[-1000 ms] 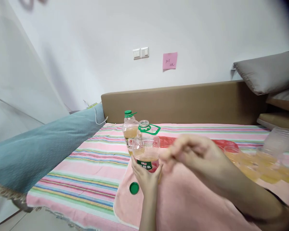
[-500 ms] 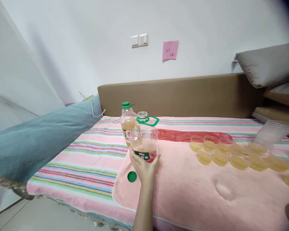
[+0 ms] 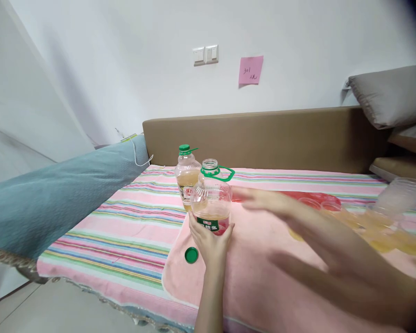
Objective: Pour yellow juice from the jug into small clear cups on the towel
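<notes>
My left hand (image 3: 210, 240) is closed round the lower part of an uncapped clear juice bottle (image 3: 211, 196) with a green ring handle. The bottle stands upright, part filled with yellowish juice. My right hand (image 3: 298, 217), blurred by motion, reaches in from the right with fingers stretched out and thumb apart, holding nothing. Its fingertips are close to the bottle's right side; whether they touch it I cannot tell. A green cap (image 3: 191, 255) lies left of my left wrist. Behind stands a second juice bottle (image 3: 187, 178) with its green cap on.
Plastic cups of yellow juice (image 3: 412, 238) stand in rows on the right, partly hidden by my right arm. Stacked clear cups (image 3: 402, 196) lean behind them. A red plastic bag (image 3: 298, 196) lies on the striped cloth (image 3: 125, 231). The brown backrest (image 3: 256, 138) runs behind.
My right hand has come in from the right edge toward the open bottle, now covering some juice cups and the overturned-looking clear cup. My left hand keeps its hold; the view has shifted slightly.
</notes>
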`<state>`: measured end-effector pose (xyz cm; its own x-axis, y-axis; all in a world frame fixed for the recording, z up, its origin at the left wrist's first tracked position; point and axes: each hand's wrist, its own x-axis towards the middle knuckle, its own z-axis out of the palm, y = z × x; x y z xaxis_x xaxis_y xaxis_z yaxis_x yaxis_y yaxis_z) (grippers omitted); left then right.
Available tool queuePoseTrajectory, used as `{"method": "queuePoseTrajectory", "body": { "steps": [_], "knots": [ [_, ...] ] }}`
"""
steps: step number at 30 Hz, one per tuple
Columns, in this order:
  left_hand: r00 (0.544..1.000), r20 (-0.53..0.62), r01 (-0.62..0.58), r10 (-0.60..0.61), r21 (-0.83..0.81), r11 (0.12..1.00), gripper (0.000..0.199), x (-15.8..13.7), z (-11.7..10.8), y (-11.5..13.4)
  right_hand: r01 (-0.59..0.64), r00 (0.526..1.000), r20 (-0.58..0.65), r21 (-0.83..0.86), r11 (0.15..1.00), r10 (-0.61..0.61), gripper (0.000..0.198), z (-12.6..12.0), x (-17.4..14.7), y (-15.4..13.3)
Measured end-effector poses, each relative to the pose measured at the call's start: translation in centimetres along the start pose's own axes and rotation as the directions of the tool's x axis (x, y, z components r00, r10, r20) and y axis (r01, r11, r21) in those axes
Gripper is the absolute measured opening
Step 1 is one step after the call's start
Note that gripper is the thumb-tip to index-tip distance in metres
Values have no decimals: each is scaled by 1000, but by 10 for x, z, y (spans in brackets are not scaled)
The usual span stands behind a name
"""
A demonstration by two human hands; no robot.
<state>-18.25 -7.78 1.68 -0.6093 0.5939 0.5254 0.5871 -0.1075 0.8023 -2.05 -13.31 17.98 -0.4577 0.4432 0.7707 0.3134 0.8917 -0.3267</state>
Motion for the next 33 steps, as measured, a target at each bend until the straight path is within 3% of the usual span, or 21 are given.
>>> {"method": "queuePoseTrajectory", "body": {
  "steps": [4, 8, 16, 22, 26, 29, 33],
  "knots": [
    [999, -19, -47, 47, 9, 999, 123, 1, 0, -1, 45, 997, 61, -119, 992, -37, 39, 15, 36, 52],
    [999, -21, -40, 40, 16, 999, 120, 3, -3, -2, 116, 992, 65, -148, 982, -108, 33, 40, 46, 94],
    [995, 70, -72, 74, -35, 997, 120, 11, -13, -6, 234, 972, -22, -60, 970, -236, 34, 60, 38, 99],
    [991, 98, -89, 93, -40, 995, 118, 12, -12, -2, 223, 968, -108, -59, 973, -229, 22, 67, 36, 134],
    [990, 118, -70, 78, -74, 995, 121, 15, -13, -4, 232, 963, -130, -35, 972, -234, 36, 76, 30, 145],
    [978, 209, 12, 27, -183, 983, 130, 20, -19, -9, 221, 953, -211, -5, 975, -217, 46, 90, 23, 146],
    [917, 398, 126, 23, -346, 930, 127, 29, -28, -18, 206, 929, -316, 11, 979, -192, 45, 110, 22, 146]
  ]
}}
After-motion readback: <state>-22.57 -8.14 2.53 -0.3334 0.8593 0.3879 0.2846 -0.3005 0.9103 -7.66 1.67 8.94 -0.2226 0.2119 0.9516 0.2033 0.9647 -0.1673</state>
